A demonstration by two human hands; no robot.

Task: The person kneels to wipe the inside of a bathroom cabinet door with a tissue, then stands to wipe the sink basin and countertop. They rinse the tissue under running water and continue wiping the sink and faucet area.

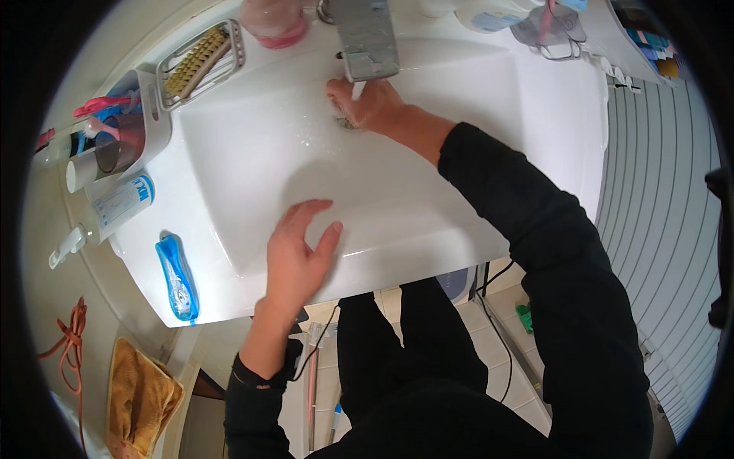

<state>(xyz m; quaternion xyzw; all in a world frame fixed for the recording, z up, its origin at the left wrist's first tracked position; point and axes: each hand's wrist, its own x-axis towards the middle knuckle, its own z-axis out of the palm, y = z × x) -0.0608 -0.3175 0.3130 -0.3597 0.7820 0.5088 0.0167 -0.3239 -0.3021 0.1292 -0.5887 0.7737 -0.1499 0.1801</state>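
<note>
Water runs from the grey faucet (370,43) onto my right hand (367,103), whose fingers are curled over the basin near the drain (346,123); whether it holds anything is hidden. My left hand (304,246) hangs over the front part of the white sink (229,172), its thumb and fingers apart and nothing between them. On the left part of the rim lies a blue case (176,278), the nearest loose item to my left hand.
A soap rack (238,63) holds a yellow-bristled brush (198,60). Beside it stand a white bin (150,132) with cups and brushes, and a spray bottle (123,203). A pink-based container (275,23) and white bottle (493,14) line the back. An orange cloth (137,396) hangs lower left.
</note>
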